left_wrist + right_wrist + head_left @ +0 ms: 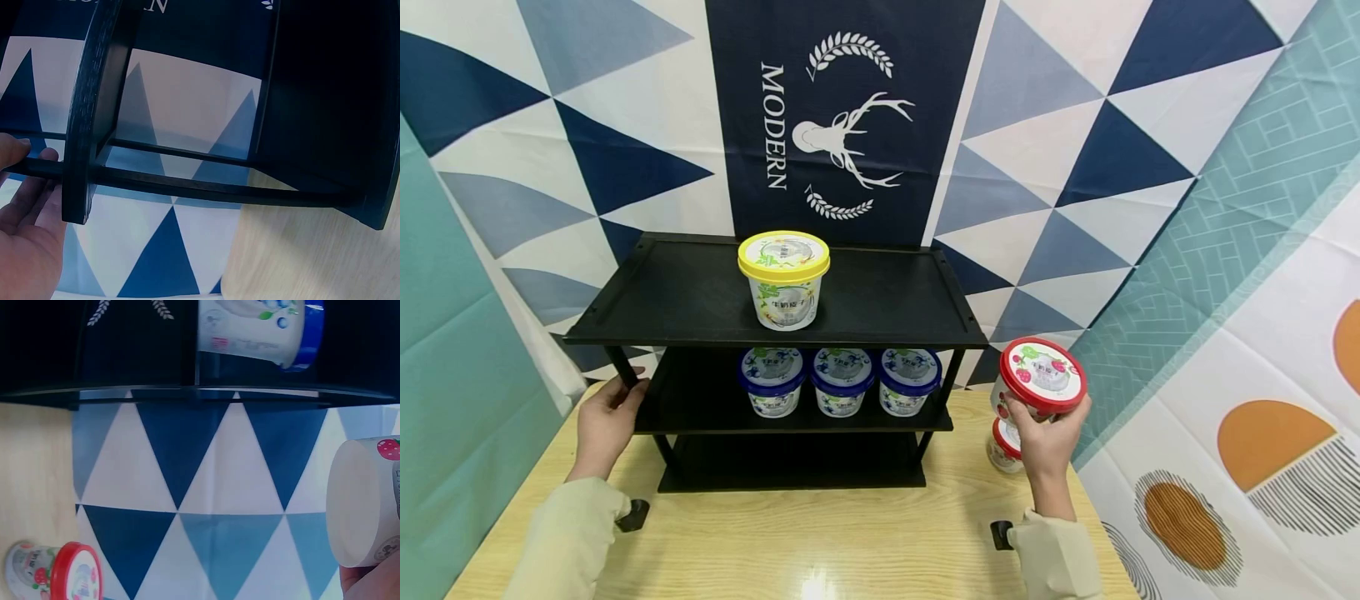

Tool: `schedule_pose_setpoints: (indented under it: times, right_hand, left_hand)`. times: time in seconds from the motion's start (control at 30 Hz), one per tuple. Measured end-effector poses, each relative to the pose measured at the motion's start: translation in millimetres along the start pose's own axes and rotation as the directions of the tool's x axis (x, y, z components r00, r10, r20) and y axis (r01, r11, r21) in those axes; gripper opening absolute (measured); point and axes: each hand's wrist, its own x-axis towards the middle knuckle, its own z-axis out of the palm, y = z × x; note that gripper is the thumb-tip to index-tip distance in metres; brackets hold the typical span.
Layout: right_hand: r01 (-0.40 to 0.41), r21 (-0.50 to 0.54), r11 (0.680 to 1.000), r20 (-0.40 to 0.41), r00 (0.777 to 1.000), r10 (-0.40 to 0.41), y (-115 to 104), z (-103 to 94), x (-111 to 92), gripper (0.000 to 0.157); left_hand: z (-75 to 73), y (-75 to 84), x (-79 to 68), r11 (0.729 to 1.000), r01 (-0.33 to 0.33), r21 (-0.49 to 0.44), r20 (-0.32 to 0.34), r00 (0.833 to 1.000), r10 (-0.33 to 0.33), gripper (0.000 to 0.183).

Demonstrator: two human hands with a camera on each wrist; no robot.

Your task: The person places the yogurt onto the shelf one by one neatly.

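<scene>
My left hand grips the left upright post of the black three-tier shelf; in the left wrist view its fingers curl about the dark bar. On the right, my right hand holds a red-lidded tub with strawberry pictures, raised beside the shelf. The right wrist view shows this tub's white base. Below it on the table stands a second red-lidded tub, partly hidden by the held one. A yellow-lidded tub sits on the top tier, and three blue-lidded tubs stand in a row on the middle tier.
The shelf stands on a light wood table against a patterned cloth backdrop with triangles and a deer head. A teal cloth borders the left side, and a cloth with orange shapes borders the right.
</scene>
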Motion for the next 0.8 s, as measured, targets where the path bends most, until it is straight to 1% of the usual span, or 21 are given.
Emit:
schedule_pose_setpoints:
  times: [0.07, 0.2, 0.3, 0.53, 0.7, 0.8]
  right_hand:
    - [0.014, 0.014, 1.0, 0.0, 1.0, -0.014, -2, 0.6, 2, 0.082]
    - [0.039, 0.049, 0.998, -0.01, 0.999, -0.039, -7, 1.8, 4, 0.081]
    - [0.052, 0.049, 0.997, -0.01, 0.999, -0.052, -11, 3.1, 6, 0.08]
    - [0.074, 0.085, 0.994, -0.007, 0.997, -0.073, -20, 5.7, 11, 0.081]
    - [0.105, 0.097, 0.99, -0.004, 0.994, -0.105, -29, 8.7, 15, 0.081]
    - [0.107, 0.093, 0.99, -0.004, 0.994, -0.107, -33, 10.1, 17, 0.08]
  left_hand:
    - [0.3, -0.4, 0.0, 1.0, -0.005, 0.003, -0.008, 1.0, 0.005, 0.027]
    - [0.3, -2.5, 0.5, 1.0, -0.012, -0.004, 0.004, 1.0, 0.012, 0.026]
    - [-0.3, -3.8, 0.6, 1.0, -0.016, -0.012, 0.009, 1.0, 0.016, 0.027]
    - [-0.5, -3.3, -0.2, 1.0, -0.014, -0.007, 0.012, 1.0, 0.014, 0.028]
    - [-0.2, -3.4, 0.4, 1.0, -0.013, -0.006, 0.011, 1.0, 0.013, 0.027]
    - [-0.4, -3.7, 0.6, 1.0, -0.011, -0.003, 0.014, 1.0, 0.011, 0.028]
